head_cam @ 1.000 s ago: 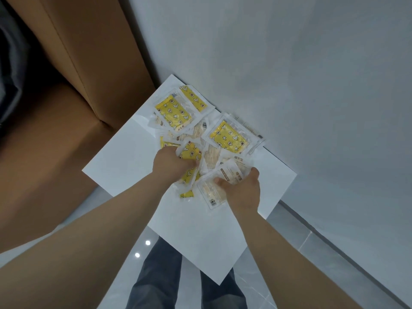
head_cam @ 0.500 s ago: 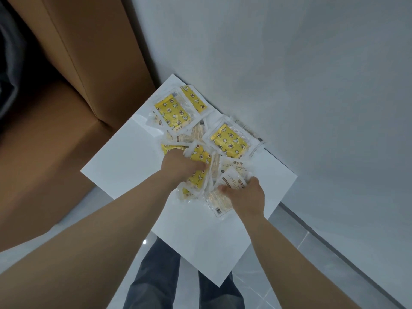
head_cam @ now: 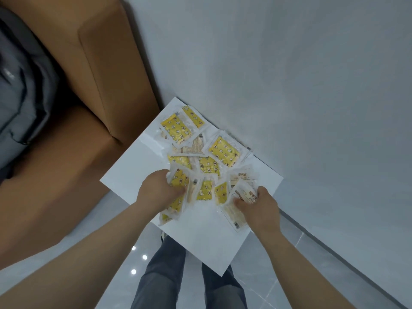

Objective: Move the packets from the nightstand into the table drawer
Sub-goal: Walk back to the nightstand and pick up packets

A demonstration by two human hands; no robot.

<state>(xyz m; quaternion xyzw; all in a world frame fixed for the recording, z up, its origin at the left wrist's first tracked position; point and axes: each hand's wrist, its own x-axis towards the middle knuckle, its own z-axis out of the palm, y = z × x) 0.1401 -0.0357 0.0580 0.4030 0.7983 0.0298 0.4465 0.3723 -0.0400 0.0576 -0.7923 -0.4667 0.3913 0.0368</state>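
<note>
Several yellow and beige packets (head_cam: 224, 150) lie heaped on the far half of the white nightstand top (head_cam: 200, 237). My left hand (head_cam: 157, 189) grips a bunch of yellow packets (head_cam: 178, 197) near the middle of the top. My right hand (head_cam: 259, 207) grips a bunch of beige packets (head_cam: 244, 192) at the right side. More packets (head_cam: 176, 128) stay flat by the far corner. The table drawer is out of view.
A brown padded headboard and bed frame (head_cam: 104, 70) stands left of the nightstand, with grey bedding (head_cam: 20, 92) at the far left. A white wall (head_cam: 289, 85) runs behind and to the right. My legs in grey trousers (head_cam: 165, 270) stand on a glossy tiled floor.
Both hands have closed on bunches of packets and drawn them toward me and slightly apart. The heap at the far corner has not moved.
</note>
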